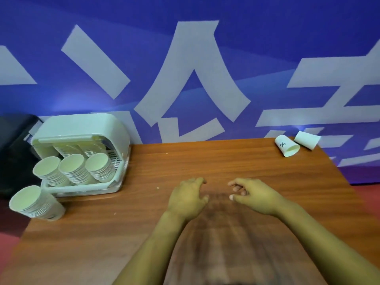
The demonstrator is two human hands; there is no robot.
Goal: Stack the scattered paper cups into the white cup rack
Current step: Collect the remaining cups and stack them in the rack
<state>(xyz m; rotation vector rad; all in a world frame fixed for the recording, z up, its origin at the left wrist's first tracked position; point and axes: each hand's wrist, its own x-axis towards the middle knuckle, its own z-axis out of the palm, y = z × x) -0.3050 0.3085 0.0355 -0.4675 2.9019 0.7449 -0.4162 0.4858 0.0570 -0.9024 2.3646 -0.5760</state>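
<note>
wooden brown bench [205,161]; white plastic cup rack [86,138] at its far left, loose nested white paper cup stack [36,202] beside it. two white paper cups [287,148] lie far right. left hand [188,199] and right hand [255,196] hover apart, empty, loosely curled. tipped cups may roll off the edge if nudged.
</note>
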